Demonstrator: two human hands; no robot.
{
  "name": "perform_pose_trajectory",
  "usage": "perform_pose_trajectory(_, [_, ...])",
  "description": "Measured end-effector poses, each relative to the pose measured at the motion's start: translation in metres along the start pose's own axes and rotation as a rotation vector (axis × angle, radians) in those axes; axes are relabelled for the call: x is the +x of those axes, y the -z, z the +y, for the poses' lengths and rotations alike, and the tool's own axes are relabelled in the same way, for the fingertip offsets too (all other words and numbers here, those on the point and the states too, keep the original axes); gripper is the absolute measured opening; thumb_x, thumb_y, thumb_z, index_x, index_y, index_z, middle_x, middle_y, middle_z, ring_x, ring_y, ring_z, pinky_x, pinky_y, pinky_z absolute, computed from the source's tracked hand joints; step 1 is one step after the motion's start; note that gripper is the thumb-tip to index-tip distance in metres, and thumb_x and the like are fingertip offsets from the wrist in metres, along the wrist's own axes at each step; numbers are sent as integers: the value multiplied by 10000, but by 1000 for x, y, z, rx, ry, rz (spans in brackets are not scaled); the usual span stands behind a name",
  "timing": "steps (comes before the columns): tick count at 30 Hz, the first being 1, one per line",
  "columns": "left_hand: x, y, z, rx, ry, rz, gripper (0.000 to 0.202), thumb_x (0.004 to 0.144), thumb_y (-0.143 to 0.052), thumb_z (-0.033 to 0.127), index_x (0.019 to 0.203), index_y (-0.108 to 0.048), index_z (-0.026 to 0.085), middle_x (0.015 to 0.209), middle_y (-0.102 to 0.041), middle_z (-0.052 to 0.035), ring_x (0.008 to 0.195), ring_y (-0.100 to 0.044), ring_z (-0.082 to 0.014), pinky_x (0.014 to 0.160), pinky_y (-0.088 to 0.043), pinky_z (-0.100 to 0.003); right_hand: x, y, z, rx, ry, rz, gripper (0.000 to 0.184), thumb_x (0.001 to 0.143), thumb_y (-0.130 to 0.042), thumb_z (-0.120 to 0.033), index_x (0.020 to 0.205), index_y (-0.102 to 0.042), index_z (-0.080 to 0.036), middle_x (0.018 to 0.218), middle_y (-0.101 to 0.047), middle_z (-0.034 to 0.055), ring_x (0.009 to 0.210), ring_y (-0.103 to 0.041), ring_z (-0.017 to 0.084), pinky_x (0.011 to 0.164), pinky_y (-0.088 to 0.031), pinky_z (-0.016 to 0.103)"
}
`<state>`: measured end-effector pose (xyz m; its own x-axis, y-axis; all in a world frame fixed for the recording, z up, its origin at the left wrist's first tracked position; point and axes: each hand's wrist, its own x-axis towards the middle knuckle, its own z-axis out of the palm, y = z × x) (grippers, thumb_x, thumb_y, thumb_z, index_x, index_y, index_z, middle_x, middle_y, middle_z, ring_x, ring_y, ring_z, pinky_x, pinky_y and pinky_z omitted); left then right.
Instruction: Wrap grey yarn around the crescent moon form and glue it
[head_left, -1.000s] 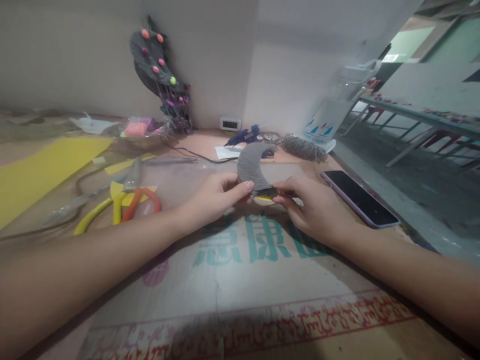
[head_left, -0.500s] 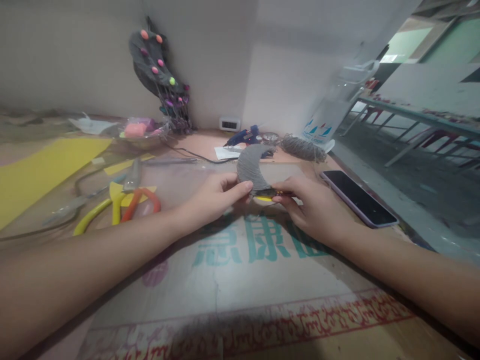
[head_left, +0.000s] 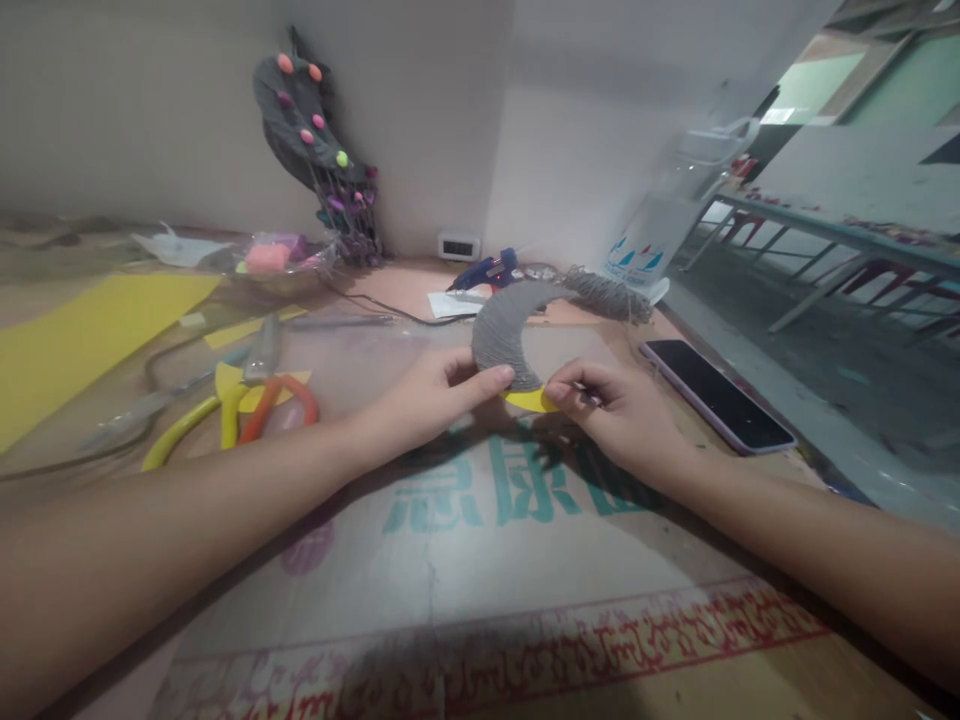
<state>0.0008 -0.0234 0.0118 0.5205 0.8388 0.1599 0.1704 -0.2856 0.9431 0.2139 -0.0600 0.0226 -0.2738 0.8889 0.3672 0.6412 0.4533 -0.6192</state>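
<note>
A crescent moon shape (head_left: 504,325) wound in grey yarn is held upright over the table. Its lower end shows bare yellow card. My left hand (head_left: 465,385) is closed on the left side of the crescent, thumb in front and fingers mostly hidden behind. At the yellow lower end, the thumb and forefinger of my right hand (head_left: 611,405) are pinched together against the tip. Whether a strand of yarn is also between them cannot be made out. Behind the crescent lies a bundle of grey yarn (head_left: 611,295).
Scissors with orange and yellow handles (head_left: 259,410) and yellow card (head_left: 97,350) lie left. A blue glue gun (head_left: 487,270), a small digital clock (head_left: 459,246) and a decorated grey crescent (head_left: 300,125) are at the back. A phone (head_left: 716,395) and a clear bottle (head_left: 652,220) are right.
The crescent has turned to show its full curve, and more of the yellow end is visible. My right fingers have shifted slightly and curled; my left hand still holds the crescent.
</note>
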Motion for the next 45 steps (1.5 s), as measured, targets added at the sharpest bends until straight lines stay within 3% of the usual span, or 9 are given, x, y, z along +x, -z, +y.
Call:
perform_pose_trajectory(7, [0,-2,0,25,45,-36,280,802,-614,423,790,-638,144,748,-682,-35,668,-608,-136,622,-478,-245,0,-1,0,2,-32,-37,248,872,-548,-377,734,-630,-187,627,-605,3,559,-512,126,512,-389,243])
perform_pose_trajectory(14, [-1,-2,-4,63,67,-60,282,820,-586,417,828,-638,140,779,-694,-50,698,-628,-153,628,-486,-258,-1,-3,3,30,-2,-46,188,858,-568,-322,744,-630,-186,620,-600,-12,548,-499,112,501,-373,234])
perform_pose_trajectory(22, [-2,-2,-2,83,28,-61,330,778,-635,428,955,-635,149,902,-699,-60,792,-636,-184,677,-502,-293,-1,-3,3,44,-31,-54,188,848,-580,-329,748,-636,-180,616,-606,-10,551,-504,111,496,-367,226])
perform_pose_trajectory(31, [-1,-1,-3,20,22,-88,156,816,-551,298,831,-620,159,787,-664,-22,728,-612,-146,660,-482,-256,-1,-3,5,44,-25,-64,202,862,-572,-344,754,-623,-181,630,-594,-10,560,-496,111,506,-361,230])
perform_pose_trajectory(35, [-1,-1,1,-26,42,-47,234,845,-528,372,791,-621,164,745,-659,-20,697,-598,-132,644,-472,-237,0,-4,6,45,-21,-82,222,876,-553,-368,761,-604,-185,639,-583,-12,559,-486,109,510,-361,232])
perform_pose_trajectory(38, [-1,-1,3,-4,78,-3,265,834,-543,391,726,-609,158,679,-644,-19,617,-572,-122,585,-454,-229,-1,-3,8,28,51,-33,189,873,-553,-372,833,-573,-189,704,-592,2,593,-507,121,530,-385,244])
perform_pose_trajectory(41, [-1,-1,3,-10,85,30,270,830,-550,394,716,-606,155,661,-644,-15,602,-569,-119,580,-452,-226,-2,0,11,-62,243,84,270,879,-533,-407,1031,-530,-184,889,-608,54,715,-542,159,610,-430,287])
perform_pose_trajectory(45, [0,-1,2,5,80,30,286,841,-533,401,718,-607,154,653,-633,-2,568,-541,-103,555,-431,-214,-4,4,13,-267,384,106,236,918,-485,-342,1081,-541,-182,850,-601,59,747,-548,190,669,-440,334])
